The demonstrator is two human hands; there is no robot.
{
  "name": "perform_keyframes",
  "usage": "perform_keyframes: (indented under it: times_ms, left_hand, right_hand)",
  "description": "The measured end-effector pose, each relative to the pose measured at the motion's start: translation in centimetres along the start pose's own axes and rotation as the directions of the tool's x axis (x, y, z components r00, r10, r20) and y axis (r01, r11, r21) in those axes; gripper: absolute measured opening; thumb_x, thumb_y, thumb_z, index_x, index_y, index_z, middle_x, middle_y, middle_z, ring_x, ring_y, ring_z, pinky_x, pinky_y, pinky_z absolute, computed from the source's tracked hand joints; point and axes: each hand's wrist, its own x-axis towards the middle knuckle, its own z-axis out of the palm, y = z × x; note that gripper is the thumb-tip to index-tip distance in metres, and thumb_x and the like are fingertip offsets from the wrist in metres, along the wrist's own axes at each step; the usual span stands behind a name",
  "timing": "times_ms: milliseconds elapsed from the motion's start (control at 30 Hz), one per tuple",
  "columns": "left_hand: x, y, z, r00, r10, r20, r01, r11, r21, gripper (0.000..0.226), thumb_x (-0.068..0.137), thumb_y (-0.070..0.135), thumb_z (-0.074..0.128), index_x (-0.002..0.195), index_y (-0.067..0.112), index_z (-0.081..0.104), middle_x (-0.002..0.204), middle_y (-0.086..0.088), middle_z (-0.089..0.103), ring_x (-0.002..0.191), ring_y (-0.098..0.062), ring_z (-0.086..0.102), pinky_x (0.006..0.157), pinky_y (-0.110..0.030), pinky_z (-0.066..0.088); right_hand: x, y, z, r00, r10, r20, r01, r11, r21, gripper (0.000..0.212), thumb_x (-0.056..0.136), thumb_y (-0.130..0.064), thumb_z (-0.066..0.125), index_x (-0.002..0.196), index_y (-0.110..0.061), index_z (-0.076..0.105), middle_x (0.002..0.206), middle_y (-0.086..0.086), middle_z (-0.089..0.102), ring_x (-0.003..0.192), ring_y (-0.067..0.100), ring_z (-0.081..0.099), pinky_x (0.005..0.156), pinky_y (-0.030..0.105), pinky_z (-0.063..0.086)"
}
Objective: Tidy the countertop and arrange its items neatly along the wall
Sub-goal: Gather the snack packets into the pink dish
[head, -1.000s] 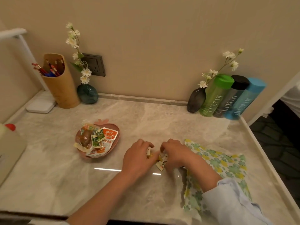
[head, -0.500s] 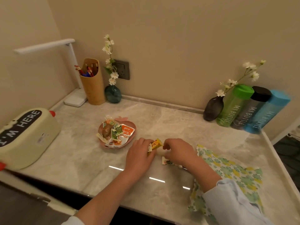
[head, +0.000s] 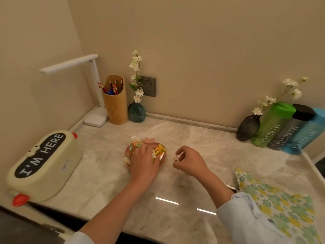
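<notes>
My right hand (head: pixel 189 161) pinches a small candy (head: pixel 175 157). My left hand (head: pixel 144 163) lies over the snack dish (head: pixel 149 140), grip unclear. Risk: heaped pile, so the yellow packet (head: pixel 159 150) slips off.

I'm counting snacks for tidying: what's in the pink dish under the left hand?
Showing beside the left hand: a yellow packet, a clear-wrapped snack and the pink dish far edge. The hand covers the rest, so no full count.

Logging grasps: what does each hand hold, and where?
Right hand pinches a small snack packet by its edge, between thumb and fingertips. Left hand lies over the snack dish, touching a yellow packet; a grip cannot be told.
</notes>
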Motion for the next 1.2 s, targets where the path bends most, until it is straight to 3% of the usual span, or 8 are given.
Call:
perform_keyframes:
  times_ms: [67, 167, 300, 433, 567, 733, 1033, 1200]
  left_hand:
    - [0.9, -1.1, -0.5, 1.000, 0.001, -0.025, -0.001, 1.000, 0.003, 0.041, 0.093, 0.035, 0.055, 0.133, 0.032, 0.048, 0.131, 0.003, 0.050, 0.124, -0.020, 0.041, 0.109, -0.036, 0.034]
    - [2.0, -2.5, -1.0, 1.000, 0.014, 0.010, -0.014, 1.000, -0.008, 0.048, 0.092, 0.034, 0.056, 0.138, 0.038, 0.042, 0.130, 0.006, 0.050, 0.120, -0.017, 0.042, 0.102, -0.030, 0.037]
    - [2.5, -3.1, -1.3, 0.997, 0.044, 0.063, -0.047, 0.998, 0.044, 0.062, 0.086, 0.043, 0.060, 0.142, 0.038, 0.033, 0.138, 0.009, 0.044, 0.131, -0.016, 0.036, 0.113, -0.035, 0.023]
    - [2.0, -1.6, -1.2, 0.981, 0.178, 0.072, -0.174, 0.983, -0.050, 0.051, 0.089, 0.037, 0.057, 0.138, 0.039, 0.041, 0.143, 0.011, 0.043, 0.139, -0.013, 0.029, 0.121, -0.039, 0.007]
    - [0.1, 2.4, 0.5, 0.892, 0.447, 0.074, -0.414, 0.870, -0.268, 0.044, 0.086, 0.025, 0.057, 0.128, 0.035, 0.051, 0.131, 0.012, 0.049, 0.136, -0.012, 0.033, 0.122, -0.042, 0.003]
    - [-3.4, 7.7, 3.2, 0.741, 0.654, 0.153, -0.568, 0.732, -0.375, 0.046, 0.088, 0.028, 0.055, 0.133, 0.034, 0.047, 0.134, 0.013, 0.048, 0.143, -0.010, 0.023, 0.121, -0.038, -0.010]
    - [-6.4, 13.3, 8.4, 0.571, 0.645, 0.508, -0.559, 0.758, -0.335, 0.062, 0.096, 0.028, 0.048, 0.151, 0.018, 0.022, 0.159, 0.000, 0.025, 0.150, -0.022, 0.006, 0.122, -0.037, 0.003]
    - [-7.3, 14.5, 10.4, 0.584, 0.599, 0.548, -0.542, 0.790, -0.286, 0.070, 0.093, 0.041, 0.054, 0.152, 0.023, 0.022, 0.161, 0.001, 0.020, 0.151, -0.023, 0.003, 0.122, -0.039, 0.000]
  right_hand:
    - [0.7, -1.9, 1.2, 0.998, 0.008, -0.059, 0.002, 0.984, 0.177, 0.032, 0.069, -0.023, 0.075, 0.098, -0.023, 0.060, 0.084, -0.001, 0.065, 0.076, 0.017, 0.066, 0.069, 0.036, 0.056]
    - [2.0, -3.7, 3.1, 0.996, 0.035, -0.084, -0.007, 0.950, 0.312, 0.034, 0.072, -0.017, 0.075, 0.103, -0.019, 0.062, 0.083, -0.002, 0.064, 0.074, 0.018, 0.064, 0.073, 0.042, 0.059]
    - [1.8, -3.7, 4.1, 0.976, 0.064, -0.208, 0.003, 0.952, 0.307, 0.033, 0.079, -0.022, 0.070, 0.112, -0.021, 0.062, 0.100, -0.005, 0.067, 0.088, 0.012, 0.064, 0.079, 0.032, 0.056]
    - [-0.5, -1.5, 2.8, 0.918, 0.112, -0.380, -0.003, 0.961, 0.276, 0.030, 0.083, -0.018, 0.061, 0.111, -0.028, 0.062, 0.102, -0.012, 0.066, 0.095, 0.005, 0.062, 0.083, 0.029, 0.053]
    - [-4.2, 1.9, 0.3, 0.821, 0.204, -0.533, -0.084, 0.967, 0.239, 0.024, 0.087, -0.020, 0.057, 0.108, -0.029, 0.063, 0.104, -0.014, 0.066, 0.098, 0.003, 0.060, 0.083, 0.026, 0.050]
    - [-9.1, 6.3, -2.7, 0.732, 0.266, -0.627, -0.201, 0.964, 0.175, 0.027, 0.086, -0.021, 0.056, 0.110, -0.028, 0.064, 0.101, -0.015, 0.064, 0.101, 0.007, 0.058, 0.088, 0.029, 0.049]
    - [-11.3, 11.2, -5.6, 0.806, 0.156, -0.570, -0.239, 0.968, -0.073, 0.028, 0.087, -0.023, 0.058, 0.114, -0.023, 0.067, 0.112, -0.004, 0.068, 0.108, 0.016, 0.058, 0.095, 0.032, 0.045]
    - [-11.0, 13.4, -6.5, 0.894, 0.117, -0.433, -0.185, 0.976, -0.117, 0.031, 0.092, -0.020, 0.050, 0.119, -0.022, 0.064, 0.118, -0.005, 0.065, 0.113, 0.013, 0.056, 0.096, 0.030, 0.046]
